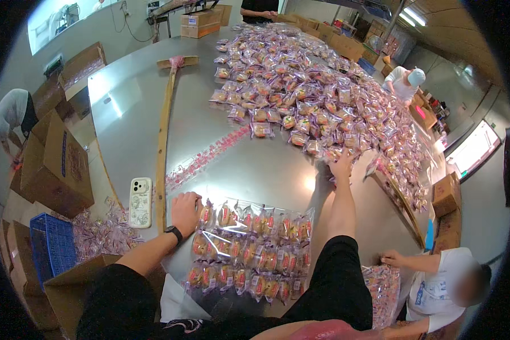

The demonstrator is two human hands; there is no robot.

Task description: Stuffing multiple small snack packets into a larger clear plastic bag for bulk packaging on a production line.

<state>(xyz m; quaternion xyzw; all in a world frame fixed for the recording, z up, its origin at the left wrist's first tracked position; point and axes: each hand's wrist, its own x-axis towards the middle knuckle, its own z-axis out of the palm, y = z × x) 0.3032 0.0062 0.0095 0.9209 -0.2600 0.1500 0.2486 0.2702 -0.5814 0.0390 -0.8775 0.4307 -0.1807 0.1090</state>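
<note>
Just before me on the metal table lies a clear plastic bag [255, 250] filled with rows of small wrapped baked goods. My left hand [187, 212] rests at the bag's upper left corner, beside a wrapped piece; its fingers are partly curled, and whether they grip is unclear. My right arm reaches forward to the near edge of a large heap of wrapped baked goods [297, 97]. There my right hand [342, 165] touches wrapped pieces; its fingertips are partly hidden, so a hold cannot be made out.
A wooden T-shaped pole [166, 127] and a phone in a patterned case [140, 203] lie left. A wooden strip [397, 199] borders the heap's right. Co-worker [437, 284] handles a filled bag at right. Cartons [59, 165] and a blue basket [53, 246] stand left.
</note>
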